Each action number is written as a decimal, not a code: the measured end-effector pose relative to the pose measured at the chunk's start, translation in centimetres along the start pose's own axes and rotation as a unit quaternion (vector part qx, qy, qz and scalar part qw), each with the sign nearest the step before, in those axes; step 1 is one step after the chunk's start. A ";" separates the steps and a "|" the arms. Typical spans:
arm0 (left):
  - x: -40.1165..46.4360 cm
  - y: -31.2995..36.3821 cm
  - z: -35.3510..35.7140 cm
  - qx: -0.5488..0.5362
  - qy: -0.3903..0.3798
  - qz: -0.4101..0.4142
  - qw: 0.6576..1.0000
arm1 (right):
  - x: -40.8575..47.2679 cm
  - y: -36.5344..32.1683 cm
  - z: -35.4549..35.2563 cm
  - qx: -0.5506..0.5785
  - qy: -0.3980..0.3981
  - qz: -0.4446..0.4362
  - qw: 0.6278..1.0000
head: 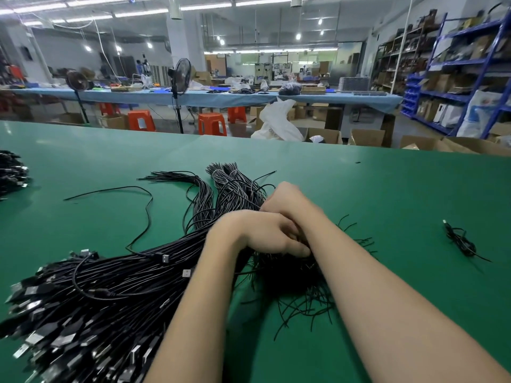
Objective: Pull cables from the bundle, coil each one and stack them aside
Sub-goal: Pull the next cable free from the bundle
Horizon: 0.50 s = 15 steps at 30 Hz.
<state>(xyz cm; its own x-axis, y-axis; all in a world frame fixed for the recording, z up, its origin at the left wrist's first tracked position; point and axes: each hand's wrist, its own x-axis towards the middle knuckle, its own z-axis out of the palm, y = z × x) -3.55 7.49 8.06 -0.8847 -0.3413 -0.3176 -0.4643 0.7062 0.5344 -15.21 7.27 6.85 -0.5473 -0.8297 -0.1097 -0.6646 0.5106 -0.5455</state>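
**Operator:** On the green worktop [387, 189], where does the work stand?

**Inspector:** The large bundle of black cables with silver USB plugs [96, 294] lies across the near left of the worktop. Both hands meet over its middle. The left hand [265, 233] has its fingers curled down into the strands; the right hand [290, 200] crosses just behind it, apparently pinching cables, though its fingertips are hidden.

**Operator:** Completed output?

**Inspector:** One small coiled black cable [460, 240] lies well apart at the right. One loose black cable [132, 205] trails uncoiled at the left. A dark cable pile [12, 172] sits at the far left edge.

**Operator:** Remaining?

**Inspector:** By estimate, nearly everything; the bundle looks almost full.
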 end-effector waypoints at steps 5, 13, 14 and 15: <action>-0.1 -3.7 -1.6 -0.161 0.149 -0.103 0.970 | -1.4 0.7 -0.3 0.012 0.046 -0.009 0.999; 3.4 -5.5 -0.1 -0.342 0.377 -0.139 0.850 | -9.4 3.9 -3.0 0.063 0.017 -0.077 0.995; 3.4 -5.4 0.1 -0.357 0.373 -0.131 0.846 | -10.5 4.8 -3.8 0.067 -0.012 -0.078 0.995; 3.4 -5.1 0.2 -0.381 0.358 -0.117 0.844 | -11.4 5.9 -4.4 0.066 -0.044 -0.075 0.994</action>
<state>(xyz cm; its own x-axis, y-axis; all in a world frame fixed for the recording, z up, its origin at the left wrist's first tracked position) -4.22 2.85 4.10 -0.4376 -0.8960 -0.0759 -0.2804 0.0558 0.9583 -15.13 20.72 8.50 -0.3976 -0.9134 -0.0877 -0.6590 0.3507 -0.6653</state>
